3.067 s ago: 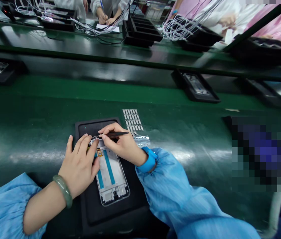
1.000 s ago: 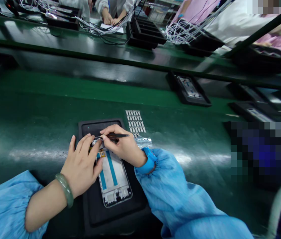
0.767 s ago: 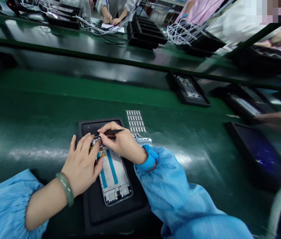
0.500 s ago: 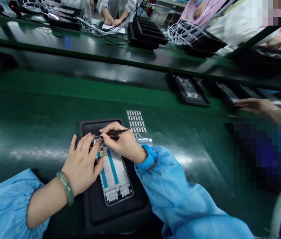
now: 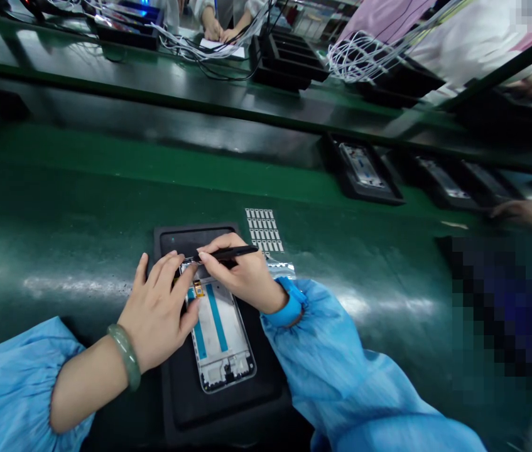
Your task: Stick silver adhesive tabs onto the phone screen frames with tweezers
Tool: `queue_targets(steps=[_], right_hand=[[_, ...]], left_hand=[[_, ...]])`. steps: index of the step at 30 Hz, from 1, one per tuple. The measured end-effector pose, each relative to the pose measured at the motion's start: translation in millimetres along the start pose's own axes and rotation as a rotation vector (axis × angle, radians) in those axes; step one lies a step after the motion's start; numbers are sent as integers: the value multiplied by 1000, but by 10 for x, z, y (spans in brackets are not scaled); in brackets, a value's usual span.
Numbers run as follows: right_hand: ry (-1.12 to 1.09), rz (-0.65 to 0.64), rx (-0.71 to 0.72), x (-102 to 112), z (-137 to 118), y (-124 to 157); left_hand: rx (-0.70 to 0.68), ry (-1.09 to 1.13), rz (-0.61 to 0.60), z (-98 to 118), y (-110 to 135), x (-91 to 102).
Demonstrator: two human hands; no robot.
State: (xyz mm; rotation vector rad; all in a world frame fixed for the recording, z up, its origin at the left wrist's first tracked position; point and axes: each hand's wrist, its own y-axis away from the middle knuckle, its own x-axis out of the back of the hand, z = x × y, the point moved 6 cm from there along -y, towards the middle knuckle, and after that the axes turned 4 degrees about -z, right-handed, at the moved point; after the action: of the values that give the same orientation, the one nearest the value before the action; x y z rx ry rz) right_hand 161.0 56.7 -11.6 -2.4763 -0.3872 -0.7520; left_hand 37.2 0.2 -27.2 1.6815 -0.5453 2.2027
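Pinching black fine-tipped tweezers (image 5: pixel 228 253) in the right hand (image 5: pixel 242 273), fingers clenched on the shaft, tips pointing left toward the far end of a silver-edged white phone frame (image 5: pixel 218 339). Frame lies flat in the middle of a black rectangular tray (image 5: pixel 266 402), long axis running away from the person, far end leaning slightly left. Two blue strips run lengthwise on its white panel, small orange-gold part (image 5: pixel 198 289) near the far end. Left hand (image 5: pixel 155 320), pale green bangle (image 5: pixel 124 356) on wrist, has fingers spread and resting on the frame's far end, not clenched. Tray sits on the green counter (image 5: pixel 58 207); just beyond it lie a sheet of small silver labels (image 5: pixel 264 230) and a clear film strip (image 5: pixel 281 270).
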Motion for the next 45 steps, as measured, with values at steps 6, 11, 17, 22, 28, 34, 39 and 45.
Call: queue_targets(steps=[6,11,17,22,28,34,39,45], right_hand=[[26,-8,25,-13,-24,15],[32,-14,35,-17,-33,22],[19,-8,61,-4,-52,20],[21,-18,69,-8,-65,17],[27,-26,68,-20,-54,23],[-4,-58,78,-37,-43,27],[-28,-70,79,-39,-43,27],[-29,-70,81,-42,-45,20]], left_hand=[[9,-5,-13,4,-1,0],[9,-4,-7,2,-1,2],[5,-2,-9,-6,1,-12],[3,6,4,-4,0,-3],[4,-2,-10,0,3,-13],[-4,-1,-1,-4,10,-19],[-9,2,16,-7,8,-13],[-2,1,8,-5,7,-13]])
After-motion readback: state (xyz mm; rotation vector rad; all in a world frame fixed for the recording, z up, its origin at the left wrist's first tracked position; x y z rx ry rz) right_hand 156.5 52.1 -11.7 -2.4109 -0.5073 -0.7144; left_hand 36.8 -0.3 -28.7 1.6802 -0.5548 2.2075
